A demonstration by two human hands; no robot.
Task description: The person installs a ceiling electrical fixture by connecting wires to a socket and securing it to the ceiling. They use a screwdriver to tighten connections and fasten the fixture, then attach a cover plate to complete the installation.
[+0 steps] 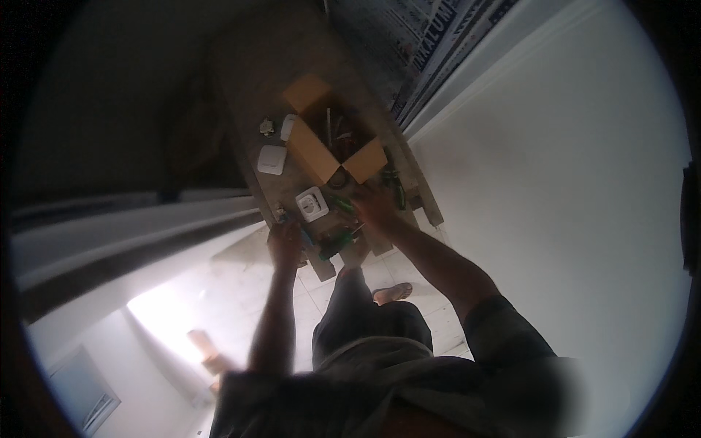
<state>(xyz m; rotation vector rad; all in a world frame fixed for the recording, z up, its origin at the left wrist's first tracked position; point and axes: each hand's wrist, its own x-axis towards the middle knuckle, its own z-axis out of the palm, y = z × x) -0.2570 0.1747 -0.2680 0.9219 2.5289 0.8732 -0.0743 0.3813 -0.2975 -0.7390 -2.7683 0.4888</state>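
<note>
Beyond the hands (pixel 285 241) (pixel 374 204), an open box (pixel 310 151) holds slender items (pixel 329 125), perhaps tools.

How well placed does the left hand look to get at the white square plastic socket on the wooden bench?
Probably yes: the socket lies face-up, just ahead and to the right of the left hand, with nothing visible covering it; whether that hand holds something is unclear.
</note>
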